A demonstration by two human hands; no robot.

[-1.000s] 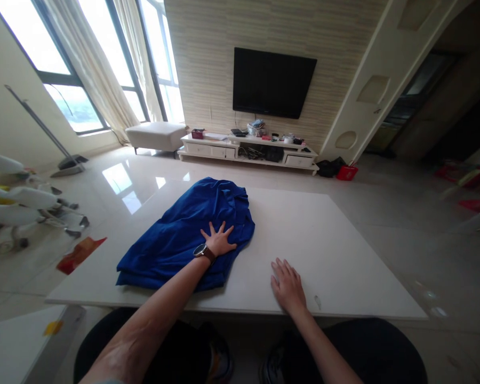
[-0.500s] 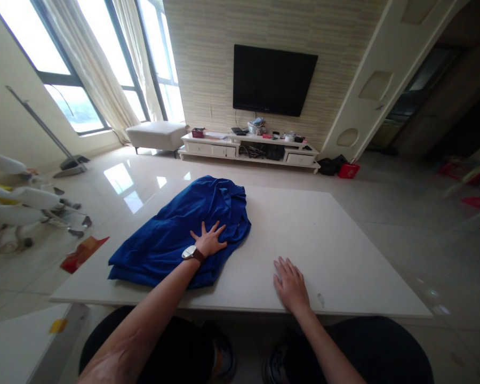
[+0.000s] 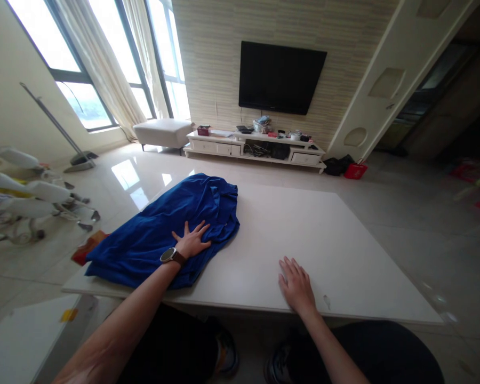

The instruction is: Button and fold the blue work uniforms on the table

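Observation:
A blue garment (image 3: 144,240), folded in layers, lies on the left part of the white table (image 3: 304,224); its exact kind I cannot tell. Its lower left corner reaches the table's left edge. My left hand (image 3: 192,241) rests flat on top of the cloth, fingers spread, with a watch (image 3: 171,255) on the wrist. On the bare tabletop to the right of the garment lies my right hand (image 3: 296,284), palm down with its fingers stretched out and nothing in them.
Past the table stands a low white TV cabinet (image 3: 212,145) with small items on it, beneath a wall-mounted television (image 3: 282,77). A grey bench (image 3: 162,133) is by the window. White wheeled equipment (image 3: 44,194) and a red box (image 3: 84,250) are on the left floor.
My left hand and the blue garment have slid left across the table, so the cloth now reaches its left edge. My right hand stays on the tabletop. The view has shifted slightly.

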